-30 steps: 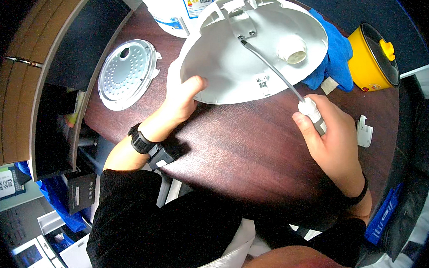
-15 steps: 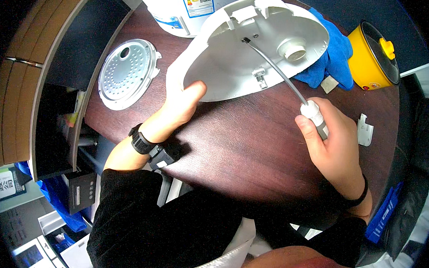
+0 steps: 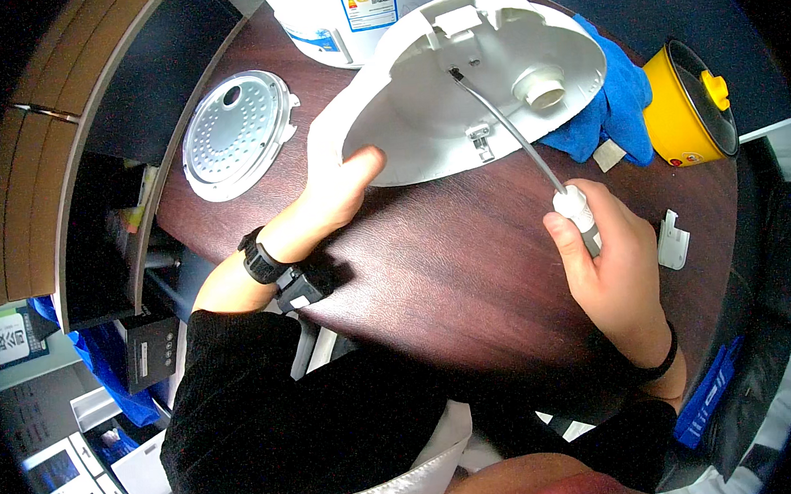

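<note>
One white domed lid (image 3: 407,134) is held above the far part of the dark wood table (image 3: 441,262), its hollow side toward the camera. One screwdriver (image 3: 535,153) slants into it, tip at one of two small dark screw spots. Around these are one perforated metal disc (image 3: 238,143) on the left, one white appliance body (image 3: 358,45) behind, one blue cloth (image 3: 620,119), one yellow pot (image 3: 668,112), one beige scrap (image 3: 608,155) and one small white plastic piece (image 3: 674,243) on the right.

The left hand (image 3: 347,182) is clamped on the lid's near-left edge, thumb up along the rim, its other fingers largely hidden; the forearm angles forward and right from a black sleeve. The right hand (image 3: 618,267) is closed around the screwdriver's white-and-grey handle, thumb along the near side, wrist low and to the right. Each wrist wears one black band (image 3: 661,365).
</note>
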`<state>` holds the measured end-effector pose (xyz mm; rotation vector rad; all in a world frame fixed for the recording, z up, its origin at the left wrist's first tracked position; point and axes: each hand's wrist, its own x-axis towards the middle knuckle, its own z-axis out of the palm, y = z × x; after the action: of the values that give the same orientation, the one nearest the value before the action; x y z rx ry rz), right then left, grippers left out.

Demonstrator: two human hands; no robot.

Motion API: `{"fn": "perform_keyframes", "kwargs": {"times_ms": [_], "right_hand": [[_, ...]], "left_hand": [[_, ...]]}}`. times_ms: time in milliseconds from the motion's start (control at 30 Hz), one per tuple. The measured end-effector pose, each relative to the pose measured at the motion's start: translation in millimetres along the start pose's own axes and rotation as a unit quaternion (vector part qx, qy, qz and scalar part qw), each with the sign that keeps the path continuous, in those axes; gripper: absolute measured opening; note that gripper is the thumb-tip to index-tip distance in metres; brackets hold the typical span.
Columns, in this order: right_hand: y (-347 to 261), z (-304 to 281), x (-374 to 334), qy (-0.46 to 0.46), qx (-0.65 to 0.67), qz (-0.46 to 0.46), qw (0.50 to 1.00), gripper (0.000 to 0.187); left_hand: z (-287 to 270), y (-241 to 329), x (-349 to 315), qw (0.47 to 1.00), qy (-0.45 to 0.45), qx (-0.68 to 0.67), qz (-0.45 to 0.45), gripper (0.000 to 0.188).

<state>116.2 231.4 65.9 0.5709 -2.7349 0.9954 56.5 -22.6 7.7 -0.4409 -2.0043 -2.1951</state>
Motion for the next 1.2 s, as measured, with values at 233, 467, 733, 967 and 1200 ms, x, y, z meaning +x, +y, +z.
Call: {"fn": "perform_keyframes", "kwargs": {"times_ms": [233, 467, 733, 967, 1200], "right_hand": [[-4.1, -2.4, -2.8, -0.017, 0.031, 0.028, 0.999, 0.022], [-8.3, 2.3, -1.1, -0.052, 0.135, 0.043, 0.988, 0.018], [-10.6, 24.8, 4.3, -0.232, 0.535, 0.207, 0.786, 0.037], [-11.2, 17.6, 3.1, -0.279, 0.638, 0.237, 0.677, 0.039], [-5.9, 1.6, 12.5, -0.063, 0.186, 0.112, 0.974, 0.019]], "left_hand": [[0.4, 5.0, -1.6, 0.998, -0.006, 0.055, 0.033, 0.054], [-9.9, -7.1, -0.7, 0.976, -0.019, 0.166, 0.142, 0.057], [-14.5, -2.1, 2.4, 0.962, 0.019, 0.224, 0.157, 0.059], [-6.6, 4.2, -1.4, 0.981, 0.038, 0.166, 0.097, 0.060], [0.7, 12.3, 1.1, 0.999, -0.006, 0.004, 0.033, 0.070]]}}
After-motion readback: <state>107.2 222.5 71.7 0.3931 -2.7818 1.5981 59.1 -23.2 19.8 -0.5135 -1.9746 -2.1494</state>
